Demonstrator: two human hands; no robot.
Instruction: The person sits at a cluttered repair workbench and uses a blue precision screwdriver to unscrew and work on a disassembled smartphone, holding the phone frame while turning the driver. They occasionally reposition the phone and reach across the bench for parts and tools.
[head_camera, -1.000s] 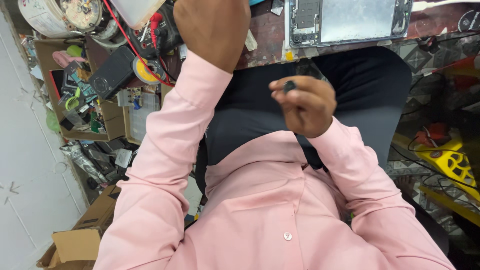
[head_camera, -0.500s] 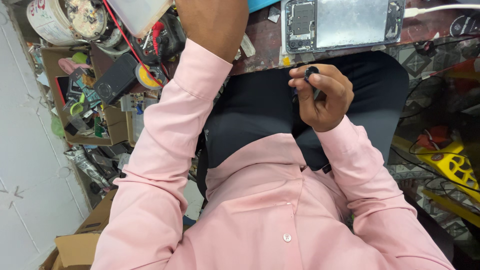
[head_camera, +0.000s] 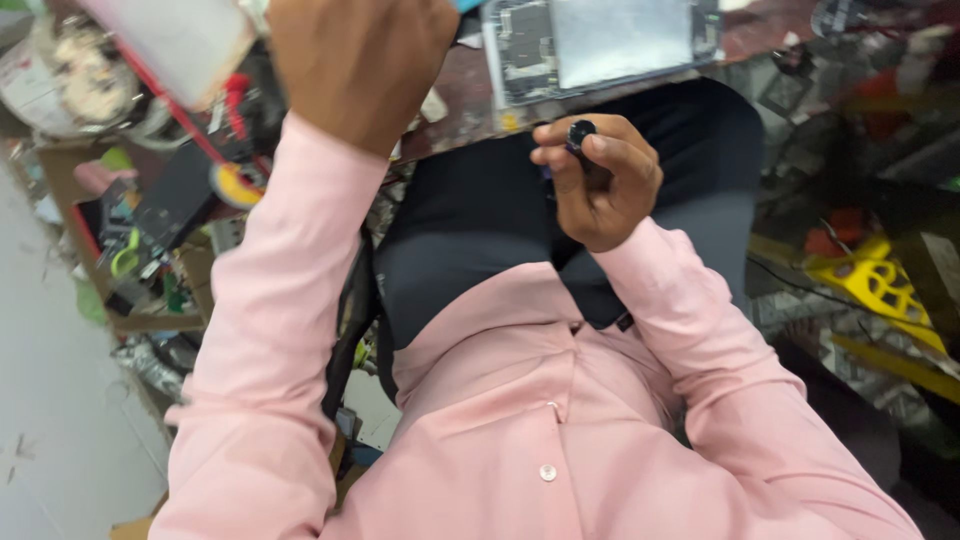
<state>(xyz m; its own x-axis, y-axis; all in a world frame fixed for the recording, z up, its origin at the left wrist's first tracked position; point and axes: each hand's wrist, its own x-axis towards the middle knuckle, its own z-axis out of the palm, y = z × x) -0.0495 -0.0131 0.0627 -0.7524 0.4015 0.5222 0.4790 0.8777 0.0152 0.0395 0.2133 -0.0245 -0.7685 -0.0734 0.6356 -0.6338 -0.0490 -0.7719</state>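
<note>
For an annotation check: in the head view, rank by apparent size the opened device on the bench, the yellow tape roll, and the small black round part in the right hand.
1. Opened device, the largest, though cut off by the frame's top.
2. Yellow tape roll.
3. Small black round part, pinched in the right hand; it sits nearer the camera, yet looks smallest.

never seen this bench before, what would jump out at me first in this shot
The pink shirt fills the lower middle of the view. Above it, the right hand pinches a small round black part over the lap, while the left hand is raised at the top. Beyond, an opened tablet lies on the bench edge, with cluttered boxes at left.
</note>
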